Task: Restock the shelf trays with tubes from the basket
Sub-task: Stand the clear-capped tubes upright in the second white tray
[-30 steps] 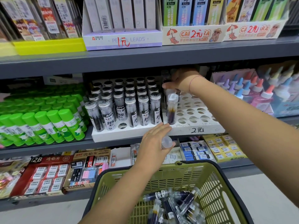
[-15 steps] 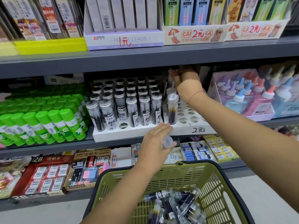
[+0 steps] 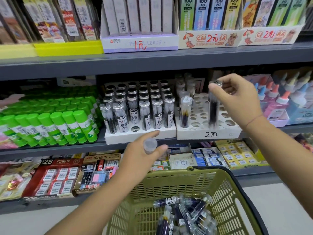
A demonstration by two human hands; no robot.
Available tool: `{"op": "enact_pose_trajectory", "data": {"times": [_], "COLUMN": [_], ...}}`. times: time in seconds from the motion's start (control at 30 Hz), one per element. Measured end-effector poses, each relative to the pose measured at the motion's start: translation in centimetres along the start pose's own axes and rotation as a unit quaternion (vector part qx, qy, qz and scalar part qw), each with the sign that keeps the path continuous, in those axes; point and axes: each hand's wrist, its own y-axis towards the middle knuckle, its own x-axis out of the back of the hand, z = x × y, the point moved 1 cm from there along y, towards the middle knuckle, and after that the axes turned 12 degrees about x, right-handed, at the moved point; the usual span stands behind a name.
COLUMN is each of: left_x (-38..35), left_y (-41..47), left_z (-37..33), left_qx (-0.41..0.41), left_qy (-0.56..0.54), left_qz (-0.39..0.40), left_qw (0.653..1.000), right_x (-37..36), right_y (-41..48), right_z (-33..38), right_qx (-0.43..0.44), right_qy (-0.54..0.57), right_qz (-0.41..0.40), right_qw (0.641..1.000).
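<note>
My right hand (image 3: pixel 237 100) pinches the cap of a clear tube (image 3: pixel 213 109) with dark contents, holding it upright over the right white tray (image 3: pixel 191 134), which has many bare holes and a few tubes at its left. My left hand (image 3: pixel 144 158) grips another clear tube (image 3: pixel 149 145), cap end toward me, just below the left white tray (image 3: pixel 135 136). That tray is nearly full of silver-capped tubes (image 3: pixel 144 107). The green basket (image 3: pixel 227 189) below holds several loose tubes (image 3: pixel 183 214).
Green glue sticks (image 3: pixel 55 122) stand left of the trays, and glue bottles (image 3: pixel 277 100) stand to the right. A grey shelf (image 3: pixel 152 60) with boxed leads hangs overhead. Eraser boxes (image 3: pixel 67 175) fill the lower shelf behind the basket.
My right hand came forward from the back of the shelf, now holding a dark tube over the right tray. The left hand stays below the left tray with its tube.
</note>
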Motion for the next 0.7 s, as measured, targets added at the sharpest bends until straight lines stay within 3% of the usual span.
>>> {"op": "enact_pose_trajectory", "data": {"times": [0.23, 0.37, 0.53, 0.7], "left_x": [6.7, 7.0, 6.8, 7.2], "left_y": [-1.2, -0.4, 1.1, 1.5], "left_z": [5.6, 7.2, 8.0, 8.0], "left_qx": [0.034, -0.008, -0.06, -0.073], "left_qy": [0.047, 0.105, 0.189, 0.202], "left_qz": [-0.141, -0.147, -0.129, -0.131], "left_qw": [0.988, 0.984, 0.972, 0.968], "right_x": [-6.3, -10.2, -13.0, -14.0], "right_y": [-0.6, -0.1, 1.0, 1.7], "right_z": [5.4, 8.3, 9.3, 9.4], "right_qx": [0.004, 0.075, 0.106, 0.139], "right_qy": [0.132, 0.091, 0.039, 0.0], "right_qz": [0.142, 0.162, 0.194, 0.208], "right_qw": [0.981, 0.98, 0.975, 0.968]}}
